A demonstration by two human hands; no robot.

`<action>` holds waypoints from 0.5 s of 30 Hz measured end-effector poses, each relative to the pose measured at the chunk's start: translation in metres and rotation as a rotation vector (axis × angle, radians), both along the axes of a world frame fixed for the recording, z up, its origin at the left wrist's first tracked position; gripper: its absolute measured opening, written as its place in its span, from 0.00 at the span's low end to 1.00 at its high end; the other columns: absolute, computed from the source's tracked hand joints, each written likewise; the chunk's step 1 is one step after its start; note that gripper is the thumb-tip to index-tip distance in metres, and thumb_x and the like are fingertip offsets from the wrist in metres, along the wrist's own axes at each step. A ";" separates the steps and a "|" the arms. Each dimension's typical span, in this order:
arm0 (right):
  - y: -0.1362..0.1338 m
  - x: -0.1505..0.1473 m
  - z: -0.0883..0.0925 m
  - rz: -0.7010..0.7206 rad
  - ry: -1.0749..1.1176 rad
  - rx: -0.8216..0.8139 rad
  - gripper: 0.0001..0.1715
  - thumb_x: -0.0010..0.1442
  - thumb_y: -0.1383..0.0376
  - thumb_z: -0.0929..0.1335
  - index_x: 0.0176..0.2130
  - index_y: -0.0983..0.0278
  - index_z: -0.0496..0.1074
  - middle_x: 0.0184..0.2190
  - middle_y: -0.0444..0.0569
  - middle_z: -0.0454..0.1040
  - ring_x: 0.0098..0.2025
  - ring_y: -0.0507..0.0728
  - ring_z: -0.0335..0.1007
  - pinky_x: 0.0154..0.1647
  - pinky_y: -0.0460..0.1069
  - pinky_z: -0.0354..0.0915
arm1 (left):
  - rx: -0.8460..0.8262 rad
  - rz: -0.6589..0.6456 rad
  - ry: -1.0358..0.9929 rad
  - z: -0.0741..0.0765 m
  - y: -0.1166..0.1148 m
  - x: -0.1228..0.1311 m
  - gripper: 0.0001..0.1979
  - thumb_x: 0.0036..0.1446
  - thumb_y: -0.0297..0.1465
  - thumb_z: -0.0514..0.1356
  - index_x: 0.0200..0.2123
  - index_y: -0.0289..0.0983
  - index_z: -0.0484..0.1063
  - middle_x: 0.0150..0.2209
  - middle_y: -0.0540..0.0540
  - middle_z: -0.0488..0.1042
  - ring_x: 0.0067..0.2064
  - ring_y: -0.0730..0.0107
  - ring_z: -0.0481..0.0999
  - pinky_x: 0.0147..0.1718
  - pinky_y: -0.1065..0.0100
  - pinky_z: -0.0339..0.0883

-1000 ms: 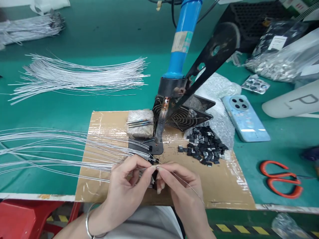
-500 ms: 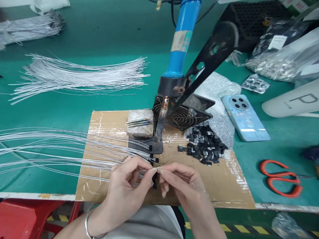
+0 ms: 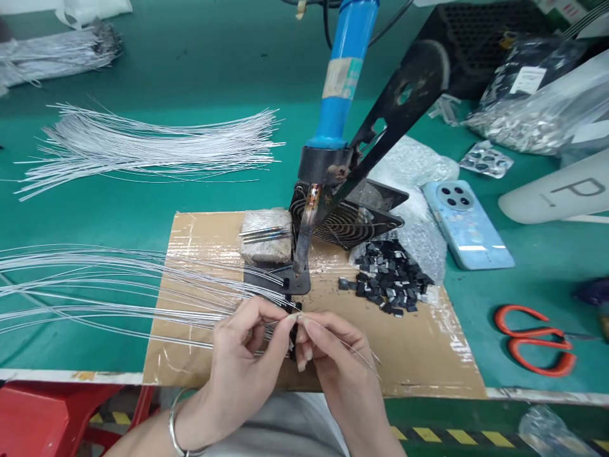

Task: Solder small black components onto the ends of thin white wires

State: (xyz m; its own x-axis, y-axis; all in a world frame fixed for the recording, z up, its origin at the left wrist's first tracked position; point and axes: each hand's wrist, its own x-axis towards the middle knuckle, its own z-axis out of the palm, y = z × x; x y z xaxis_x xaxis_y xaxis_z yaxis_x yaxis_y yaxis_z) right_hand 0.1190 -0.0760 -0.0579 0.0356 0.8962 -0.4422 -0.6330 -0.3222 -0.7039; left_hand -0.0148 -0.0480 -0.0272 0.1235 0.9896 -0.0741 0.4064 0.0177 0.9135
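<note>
Head view: left hand (image 3: 254, 355), right hand (image 3: 342, 358), fingers pinched together on thin wire (image 3: 365, 361); some laid wires (image 3: 190, 310) tipped with black pieces (image 3: 286, 282); loose pile (image 3: 392, 276), white bundle (image 3: 162, 147) remain.

Bare left hand (image 3: 242, 365), slim silver bangle (image 3: 172, 425) on its wrist, bare right hand (image 3: 343, 362), grey garment (image 3: 276, 428)

Small black rectangular pieces (image 3: 392, 279) lie heaped on the flat brown cardboard sheet (image 3: 423, 355), between long thin white wires (image 3: 176, 313) at left and orange loop-handled scissors (image 3: 537, 332) at right.
</note>
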 end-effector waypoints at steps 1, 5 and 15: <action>-0.001 0.000 0.000 0.007 -0.017 0.004 0.06 0.58 0.60 0.76 0.33 0.60 0.84 0.25 0.44 0.79 0.22 0.48 0.72 0.24 0.43 0.71 | -0.021 0.003 -0.016 0.000 0.000 0.000 0.09 0.64 0.29 0.60 0.29 0.38 0.72 0.20 0.55 0.64 0.21 0.77 0.55 0.19 0.72 0.51; 0.000 0.011 0.001 -0.030 -0.357 0.058 0.06 0.60 0.60 0.75 0.37 0.57 0.84 0.29 0.46 0.82 0.26 0.52 0.75 0.29 0.47 0.73 | -0.121 0.011 -0.066 0.002 0.004 0.000 0.08 0.64 0.31 0.60 0.31 0.37 0.73 0.21 0.53 0.66 0.21 0.76 0.57 0.20 0.71 0.51; 0.023 0.079 -0.016 -0.025 -1.855 0.522 0.11 0.61 0.63 0.74 0.43 0.67 0.77 0.32 0.49 0.77 0.28 0.53 0.68 0.34 0.50 0.69 | -0.190 0.032 -0.113 0.001 0.006 -0.008 0.07 0.62 0.33 0.62 0.33 0.38 0.77 0.23 0.51 0.69 0.23 0.74 0.60 0.21 0.70 0.52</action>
